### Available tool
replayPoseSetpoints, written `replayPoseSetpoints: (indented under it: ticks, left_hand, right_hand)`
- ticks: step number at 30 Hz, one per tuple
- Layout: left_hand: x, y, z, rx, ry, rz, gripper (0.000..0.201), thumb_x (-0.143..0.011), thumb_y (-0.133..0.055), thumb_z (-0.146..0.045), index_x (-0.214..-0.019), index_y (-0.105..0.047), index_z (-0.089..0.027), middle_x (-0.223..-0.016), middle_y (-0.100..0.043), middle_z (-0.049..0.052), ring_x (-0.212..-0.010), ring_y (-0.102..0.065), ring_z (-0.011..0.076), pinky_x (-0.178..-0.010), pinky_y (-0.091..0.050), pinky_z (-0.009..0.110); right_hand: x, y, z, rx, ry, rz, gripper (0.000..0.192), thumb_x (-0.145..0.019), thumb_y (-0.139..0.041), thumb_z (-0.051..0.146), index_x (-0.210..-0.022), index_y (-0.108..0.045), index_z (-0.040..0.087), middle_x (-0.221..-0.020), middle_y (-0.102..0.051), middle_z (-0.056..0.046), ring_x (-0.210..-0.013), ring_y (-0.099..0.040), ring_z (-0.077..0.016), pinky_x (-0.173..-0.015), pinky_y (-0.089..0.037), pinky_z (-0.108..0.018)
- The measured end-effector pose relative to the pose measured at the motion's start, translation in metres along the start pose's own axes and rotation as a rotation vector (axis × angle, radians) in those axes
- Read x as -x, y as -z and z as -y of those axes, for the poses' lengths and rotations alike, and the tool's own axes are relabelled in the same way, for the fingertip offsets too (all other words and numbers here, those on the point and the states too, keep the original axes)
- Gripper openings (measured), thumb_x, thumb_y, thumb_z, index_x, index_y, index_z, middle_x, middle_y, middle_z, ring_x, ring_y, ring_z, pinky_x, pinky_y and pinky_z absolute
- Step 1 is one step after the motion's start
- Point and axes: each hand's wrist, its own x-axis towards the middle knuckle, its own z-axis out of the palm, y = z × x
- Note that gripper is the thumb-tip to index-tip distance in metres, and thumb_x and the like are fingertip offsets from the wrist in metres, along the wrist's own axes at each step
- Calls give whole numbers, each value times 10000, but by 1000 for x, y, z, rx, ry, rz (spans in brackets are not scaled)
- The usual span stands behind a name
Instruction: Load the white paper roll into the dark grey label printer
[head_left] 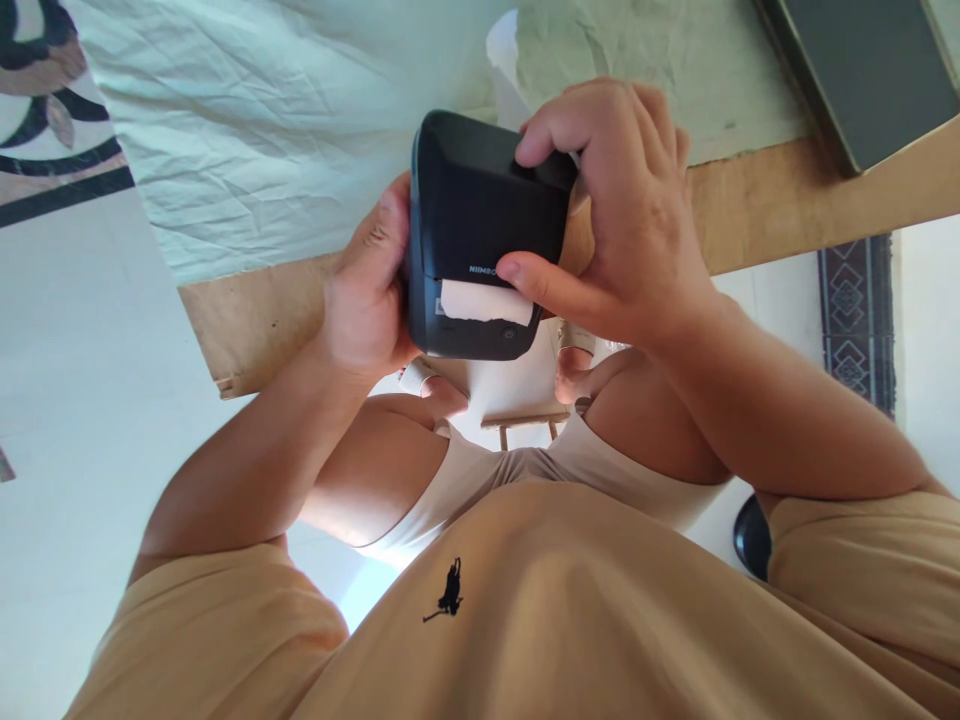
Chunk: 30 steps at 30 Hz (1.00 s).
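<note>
You've got the black NIIMBOT label printer (487, 215) in front of you, at the tabletop's (259, 315) near edge. Probably light, stiff, slightly slippery plastic; best held by its sides, off the easily torn paper strip (480, 301). Your left hand (367, 290): fingers closed round its left side. Your right hand (637, 215): thumb and forefinger spread wide, touching the casing; can't tell if other fingers grip.
</note>
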Motion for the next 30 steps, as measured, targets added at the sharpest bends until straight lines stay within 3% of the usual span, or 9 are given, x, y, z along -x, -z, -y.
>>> replayPoseSetpoints:
  ticks: [9,17,21,27,30]
  left_hand:
    - [-1,-1,0,33,-15,-1,318,-858,-193,-340,-862,-467,-179,-989,-553,57,-1119,-489,222,-951,-425,380]
    - [0,-4,-3,-9,39,-10,415,-861,-169,-368,-1000,-482,-134,-1017,-559,86,-1120,-487,211,-917,-455,345]
    - [-1,-4,-3,0,20,7,400,-866,-164,-337,-986,-487,-134,-1011,-566,74,-1124,-487,208,-927,-444,342]
    - [-3,-4,-3,56,8,10,380,-861,-183,-311,-948,-522,-162,-1007,-588,71,-1143,-477,197,-903,-456,330]
    - [-3,-7,-4,100,43,-75,364,-856,-224,-311,-963,-539,-162,-986,-601,70,-1148,-476,200,-903,-460,335]
  right_hand:
    - [0,3,0,6,-19,38,523,-679,-373,632,-1030,-430,249,-1054,-486,34,-1018,-430,-132,-854,-344,-312]
    - [1,2,-2,-13,6,35,509,-681,-383,606,-1023,-433,233,-1043,-490,23,-967,-439,-131,-827,-361,-315]
    - [1,4,-1,16,-15,79,479,-704,-367,592,-1036,-415,250,-1065,-478,28,-987,-426,-120,-844,-356,-303]
    - [1,1,-2,6,14,26,514,-689,-351,616,-1017,-438,229,-1034,-489,14,-964,-438,-122,-828,-363,-304]
    - [1,1,-3,7,8,32,507,-691,-348,612,-1020,-432,235,-1038,-487,24,-968,-439,-123,-822,-367,-303]
